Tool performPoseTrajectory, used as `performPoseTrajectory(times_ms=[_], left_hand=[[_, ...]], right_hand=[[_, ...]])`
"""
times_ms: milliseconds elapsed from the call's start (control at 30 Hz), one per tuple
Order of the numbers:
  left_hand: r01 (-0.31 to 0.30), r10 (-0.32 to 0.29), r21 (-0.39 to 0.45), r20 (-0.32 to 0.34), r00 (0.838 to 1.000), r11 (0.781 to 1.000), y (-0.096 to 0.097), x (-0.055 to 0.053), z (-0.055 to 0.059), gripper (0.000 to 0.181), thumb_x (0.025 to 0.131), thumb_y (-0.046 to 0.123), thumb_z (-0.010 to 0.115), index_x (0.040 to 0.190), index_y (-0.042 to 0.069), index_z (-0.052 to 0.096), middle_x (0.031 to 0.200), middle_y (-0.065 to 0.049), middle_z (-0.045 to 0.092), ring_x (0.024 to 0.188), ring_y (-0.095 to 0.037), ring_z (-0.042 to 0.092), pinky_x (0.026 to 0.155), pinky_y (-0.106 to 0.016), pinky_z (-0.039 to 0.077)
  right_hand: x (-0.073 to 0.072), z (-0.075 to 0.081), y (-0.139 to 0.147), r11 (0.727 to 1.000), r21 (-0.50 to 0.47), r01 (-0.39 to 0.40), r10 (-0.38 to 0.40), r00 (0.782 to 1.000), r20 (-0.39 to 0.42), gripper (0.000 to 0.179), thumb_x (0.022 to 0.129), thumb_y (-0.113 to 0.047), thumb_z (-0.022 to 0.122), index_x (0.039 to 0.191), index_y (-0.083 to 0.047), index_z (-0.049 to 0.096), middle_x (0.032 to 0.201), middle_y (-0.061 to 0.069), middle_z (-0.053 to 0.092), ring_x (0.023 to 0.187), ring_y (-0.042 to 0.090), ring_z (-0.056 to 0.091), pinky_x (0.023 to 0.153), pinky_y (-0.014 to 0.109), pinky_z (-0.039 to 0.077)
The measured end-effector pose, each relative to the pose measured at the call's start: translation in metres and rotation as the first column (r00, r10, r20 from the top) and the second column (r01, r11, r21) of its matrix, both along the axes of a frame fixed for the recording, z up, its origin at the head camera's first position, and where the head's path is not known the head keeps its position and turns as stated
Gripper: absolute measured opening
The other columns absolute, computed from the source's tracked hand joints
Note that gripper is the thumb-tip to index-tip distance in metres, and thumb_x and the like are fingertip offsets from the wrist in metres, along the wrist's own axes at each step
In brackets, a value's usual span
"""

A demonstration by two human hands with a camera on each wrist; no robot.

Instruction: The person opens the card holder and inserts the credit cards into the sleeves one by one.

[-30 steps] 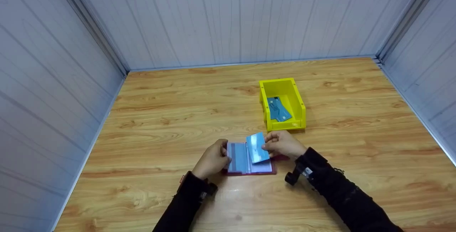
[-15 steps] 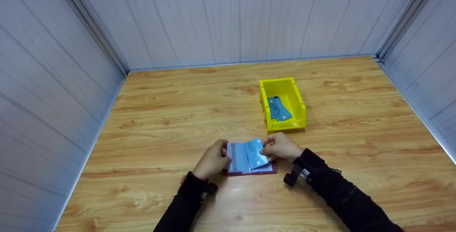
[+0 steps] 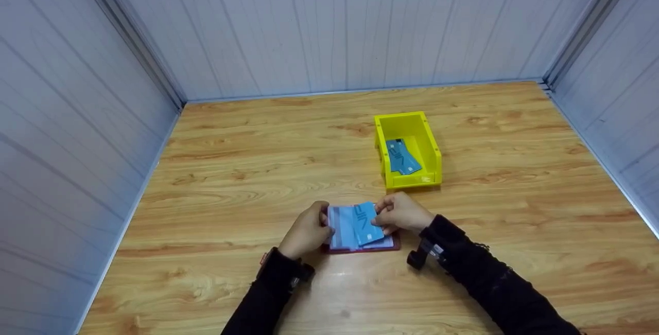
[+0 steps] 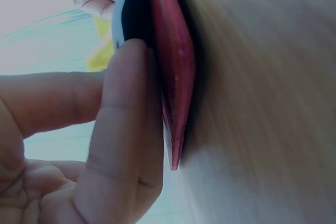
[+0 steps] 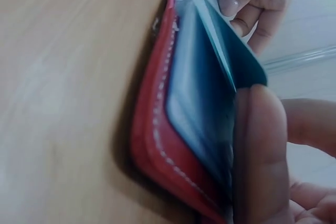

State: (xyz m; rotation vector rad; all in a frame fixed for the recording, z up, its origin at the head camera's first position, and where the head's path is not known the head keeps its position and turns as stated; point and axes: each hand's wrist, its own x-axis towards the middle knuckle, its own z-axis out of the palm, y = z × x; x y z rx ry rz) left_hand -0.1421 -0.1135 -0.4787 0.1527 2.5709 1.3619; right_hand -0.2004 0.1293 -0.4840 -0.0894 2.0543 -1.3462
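Observation:
A red card holder (image 5: 149, 135) with white stitching lies open on the table, its clear plastic sleeves (image 3: 342, 227) spread. My left hand (image 3: 305, 232) pinches the sleeves at the left side; in the left wrist view, its fingers stand between them and the red cover (image 4: 176, 61). My right hand (image 3: 404, 214) pinches a blue card (image 3: 366, 227) by its right edge, between thumb and fingers. Tilted, the card lies over the right-hand sleeve near the spine. In the right wrist view the card (image 5: 236, 61) slants above the sleeve. Whether its edge is inside a pocket I cannot tell.
Just beyond my right hand stands a yellow bin (image 3: 432, 150) holding several blue cards (image 3: 404, 159). The wooden table (image 3: 257, 144) is bordered by pale panel walls (image 3: 329, 26) at the back and both sides.
My right hand has brought the blue card left and down over the card holder, and the card's printed face now shows without the glare. My left hand has stayed in place.

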Motion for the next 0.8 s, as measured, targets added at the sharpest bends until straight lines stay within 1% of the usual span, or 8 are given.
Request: performPoseTrajectory(times_ms=[233,467,600,800], left_hand=[[-0.014,0.014,-0.001,0.003,1.000,1.000,0.001,0.000,-0.001,0.059,0.080,-0.006,0.062,0.136,-0.011,0.044,0.086,-0.005,0.055,0.077,-0.016,0.053,0.065,-0.025,0.046],[-0.010,0.010,-0.012,-0.015,1.000,1.000,0.001,-0.001,-0.002,0.059,0.079,-0.006,0.063,0.135,-0.012,0.044,0.087,-0.007,0.056,0.078,-0.016,0.053,0.067,-0.027,0.047],[0.005,-0.005,-0.013,-0.009,1.000,1.000,0.000,0.000,-0.002,0.059,0.081,-0.005,0.061,0.136,-0.012,0.042,0.087,-0.005,0.055,0.077,-0.015,0.053,0.068,-0.027,0.047],[0.014,-0.015,-0.008,-0.003,1.000,1.000,-0.001,0.000,-0.001,0.060,0.082,-0.004,0.060,0.138,-0.011,0.041,0.087,-0.004,0.055,0.076,-0.014,0.053,0.067,-0.025,0.046]], right_hand=[[0.001,-0.002,-0.004,1.000,-0.007,-0.003,0.003,0.999,-0.040,0.027,0.082,-0.005,0.075,0.102,0.001,0.058,0.066,0.002,0.062,0.051,0.008,0.060,0.050,0.020,0.054],[0.003,-0.001,-0.009,1.000,-0.010,0.005,-0.005,0.999,-0.049,0.026,0.081,-0.005,0.075,0.099,0.001,0.057,0.065,0.003,0.065,0.050,0.007,0.061,0.049,0.020,0.053],[0.005,-0.003,-0.012,0.999,-0.046,-0.004,0.001,0.998,-0.056,0.025,0.082,-0.002,0.074,0.099,0.004,0.057,0.064,0.003,0.065,0.050,0.007,0.061,0.049,0.020,0.054],[0.006,-0.006,-0.015,0.991,-0.131,0.001,-0.006,0.999,-0.038,0.017,0.088,0.003,0.063,0.102,0.009,0.056,0.065,0.004,0.064,0.050,0.007,0.062,0.050,0.021,0.055]])
